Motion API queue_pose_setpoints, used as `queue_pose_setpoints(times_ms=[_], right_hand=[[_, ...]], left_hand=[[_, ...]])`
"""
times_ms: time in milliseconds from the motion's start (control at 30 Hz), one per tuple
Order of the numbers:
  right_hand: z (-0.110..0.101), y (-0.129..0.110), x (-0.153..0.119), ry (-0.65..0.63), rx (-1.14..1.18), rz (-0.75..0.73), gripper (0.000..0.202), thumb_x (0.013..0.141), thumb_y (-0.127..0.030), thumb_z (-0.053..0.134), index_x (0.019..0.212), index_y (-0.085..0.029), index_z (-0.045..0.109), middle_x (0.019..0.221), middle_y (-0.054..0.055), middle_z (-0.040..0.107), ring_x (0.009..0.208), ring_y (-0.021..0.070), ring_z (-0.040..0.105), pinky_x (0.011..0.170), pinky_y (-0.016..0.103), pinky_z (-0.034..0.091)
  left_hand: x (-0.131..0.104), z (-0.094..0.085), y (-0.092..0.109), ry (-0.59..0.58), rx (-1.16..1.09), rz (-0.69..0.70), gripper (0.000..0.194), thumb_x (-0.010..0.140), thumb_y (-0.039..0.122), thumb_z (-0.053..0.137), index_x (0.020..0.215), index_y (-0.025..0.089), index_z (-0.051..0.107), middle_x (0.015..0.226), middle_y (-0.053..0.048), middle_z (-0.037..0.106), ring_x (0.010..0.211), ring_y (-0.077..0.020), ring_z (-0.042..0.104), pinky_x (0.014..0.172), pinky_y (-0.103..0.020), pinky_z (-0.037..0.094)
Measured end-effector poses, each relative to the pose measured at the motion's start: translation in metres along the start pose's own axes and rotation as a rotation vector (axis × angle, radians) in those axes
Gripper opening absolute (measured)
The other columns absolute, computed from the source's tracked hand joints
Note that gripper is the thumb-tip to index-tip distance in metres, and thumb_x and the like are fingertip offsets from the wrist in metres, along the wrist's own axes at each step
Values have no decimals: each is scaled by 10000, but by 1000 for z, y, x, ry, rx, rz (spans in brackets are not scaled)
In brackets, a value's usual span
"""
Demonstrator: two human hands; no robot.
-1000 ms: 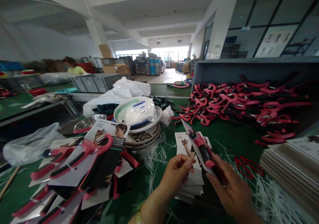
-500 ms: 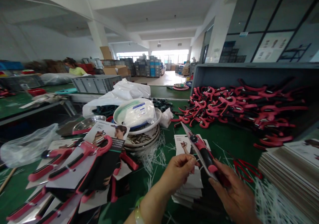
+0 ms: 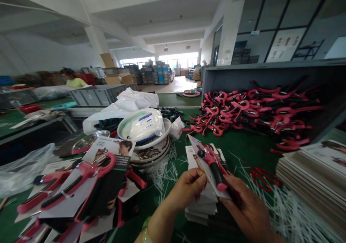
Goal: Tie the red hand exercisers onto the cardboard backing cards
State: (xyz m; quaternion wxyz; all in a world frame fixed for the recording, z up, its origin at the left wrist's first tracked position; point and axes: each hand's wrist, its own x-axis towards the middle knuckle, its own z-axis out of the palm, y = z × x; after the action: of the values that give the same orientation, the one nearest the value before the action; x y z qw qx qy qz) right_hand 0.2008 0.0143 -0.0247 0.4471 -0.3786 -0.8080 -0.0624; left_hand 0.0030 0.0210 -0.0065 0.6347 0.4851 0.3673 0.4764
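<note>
The left hand [image 3: 189,187] and right hand [image 3: 247,208] both pinch a printed card [image 3: 209,180] carrying red-handled shears [image 3: 212,163]; its writing is unreadable.

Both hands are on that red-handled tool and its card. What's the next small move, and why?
Probably draw the fastening snug from the left: the left hand pinches at the card's edge while the right hand steadies the red-handled tool lying on it. The finished carded tools lie piled to the left.
</note>
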Motion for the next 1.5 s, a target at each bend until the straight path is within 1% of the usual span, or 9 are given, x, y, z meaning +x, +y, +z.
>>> queue_pose_setpoints(times_ms=[200, 367, 467, 567, 800, 1033, 1200, 1367, 1500], right_hand=[[1, -4, 6, -19, 6, -43, 348, 861, -326, 523, 1186, -201, 507, 1061, 94, 676, 977, 229, 654, 841, 343, 555], [5, -9, 10, -42, 21, -155, 340, 866, -318, 522, 1184, -198, 513, 1030, 92, 682, 982, 225, 647, 905, 385, 524], [8, -12, 13, -52, 25, -203, 331, 870, -295, 519, 1183, -186, 513, 1000, 86, 685, 982, 220, 641, 926, 423, 510], [10, -14, 14, -89, 18, -209, 327, 870, -299, 527, 1171, -171, 518, 1004, 96, 680, 987, 225, 633, 913, 444, 516], [16, -19, 13, -174, 24, -188, 303, 841, -261, 538, 1131, -174, 553, 1021, 99, 679, 1005, 223, 625, 942, 449, 490], [20, -19, 9, -223, 50, -135, 259, 805, -238, 584, 1057, -179, 574, 962, 92, 694, 941, 230, 645, 942, 514, 454], [10, -8, 12, -317, 64, -58, 250, 773, -248, 637, 1016, -199, 606, 952, 82, 694, 946, 240, 644, 989, 599, 354], [-4, 5, 20, -510, 143, -61, 180, 847, -295, 572, 1012, -241, 623, 973, 45, 700, 950, 202, 643, 964, 500, 420], [-2, 7, 25, -396, 119, -55, 165, 881, -192, 489, 912, -229, 647, 859, 23, 705, 831, 170, 652, 875, 406, 461]], left_hand=[[-1, 13, -4, 118, -201, 20, 428, 706, 550, 665, 863, 196, 483, 587, 71, 494, 431, -40, 394, 459, -176, 415], [-11, 14, -5, 297, -357, 86, 490, 755, 569, 599, 1109, 285, 417, 675, 65, 512, 500, -69, 459, 480, -175, 393], [-17, 6, 0, 245, -118, 158, 493, 710, 488, 690, 1116, 261, 526, 761, 24, 536, 610, -94, 497, 548, -195, 405], [-22, -4, 6, 208, 204, 189, 255, 724, 400, 701, 847, 178, 671, 763, -20, 544, 684, -123, 496, 622, -221, 401], [-30, -19, 18, 230, 579, 162, 170, 793, 328, 613, 725, 183, 669, 722, -24, 545, 735, -163, 496, 697, -250, 389], [-31, -26, 20, 99, 714, 102, 91, 771, 275, 634, 799, 203, 682, 882, -50, 559, 874, -196, 513, 801, -277, 388], [-21, -17, 4, 218, 720, 129, 55, 759, 250, 634, 744, 206, 665, 897, -54, 528, 926, -220, 503, 845, -327, 395], [-20, -11, -7, 385, 707, 271, 93, 781, 282, 619, 754, 203, 660, 1116, -101, 490, 1085, -265, 456, 879, -365, 396], [-18, -10, -12, 299, 659, 328, 119, 843, 268, 545, 791, 191, 618, 932, -72, 600, 925, -205, 542, 841, -322, 408]])
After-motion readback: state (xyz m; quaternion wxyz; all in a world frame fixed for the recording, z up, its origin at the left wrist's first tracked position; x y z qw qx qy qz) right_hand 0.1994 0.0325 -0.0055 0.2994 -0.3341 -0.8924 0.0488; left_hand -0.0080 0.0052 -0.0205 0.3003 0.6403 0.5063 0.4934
